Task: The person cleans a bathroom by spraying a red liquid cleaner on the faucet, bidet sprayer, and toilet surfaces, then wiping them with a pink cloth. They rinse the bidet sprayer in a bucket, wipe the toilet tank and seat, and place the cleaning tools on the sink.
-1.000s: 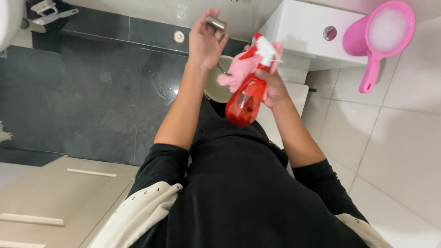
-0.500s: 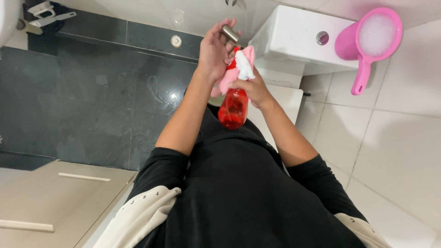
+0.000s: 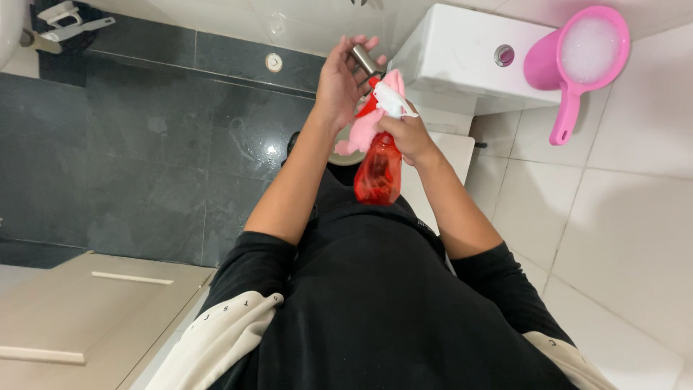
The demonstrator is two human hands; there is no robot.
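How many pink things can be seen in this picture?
2. A pink plastic scoop with foam sits on the white toilet tank, upper right. A pink cloth is in the right hand with the red spray bottle. Others may be hidden.

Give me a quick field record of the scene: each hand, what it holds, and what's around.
left hand: raised, fingers on a small metal piece
right hand: gripping a red spray bottle with a pink cloth
bottle: upright, white trigger head on top
cistern: white, ahead of the hands
pink scoop: foamy inside, right of the cistern
floor: dark tile
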